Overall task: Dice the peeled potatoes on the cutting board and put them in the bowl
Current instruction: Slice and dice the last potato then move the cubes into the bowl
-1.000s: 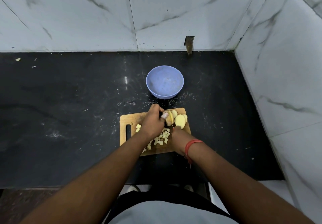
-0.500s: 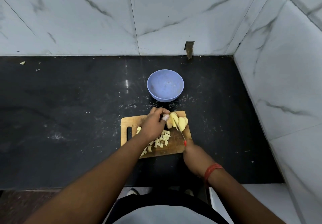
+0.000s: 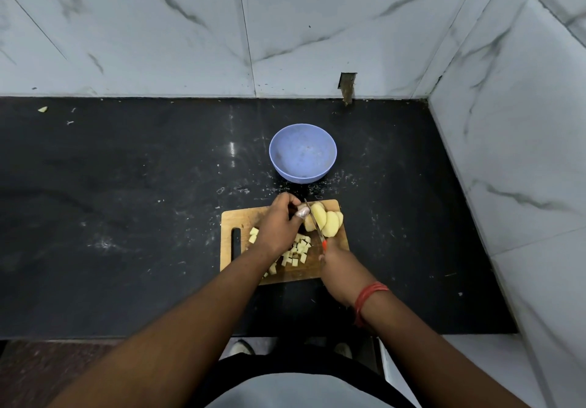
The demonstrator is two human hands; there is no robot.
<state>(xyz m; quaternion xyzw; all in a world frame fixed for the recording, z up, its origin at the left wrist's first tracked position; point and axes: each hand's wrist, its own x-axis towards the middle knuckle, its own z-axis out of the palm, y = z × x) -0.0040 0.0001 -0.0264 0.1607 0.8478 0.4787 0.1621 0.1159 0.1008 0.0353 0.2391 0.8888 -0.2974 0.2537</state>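
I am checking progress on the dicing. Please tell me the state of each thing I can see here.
Bowl: upright, empty.
Potato: partly sliced, on the cutting board.
Potato cubes: loose on the board.
Knife: blade in the potato.
Left hand: holds the potato.
Right hand: grips the knife.

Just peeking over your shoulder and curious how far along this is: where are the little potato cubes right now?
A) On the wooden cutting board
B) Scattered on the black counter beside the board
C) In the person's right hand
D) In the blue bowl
A: the diced potato cubes lie on the cutting board, while the blue bowl beyond it holds none.
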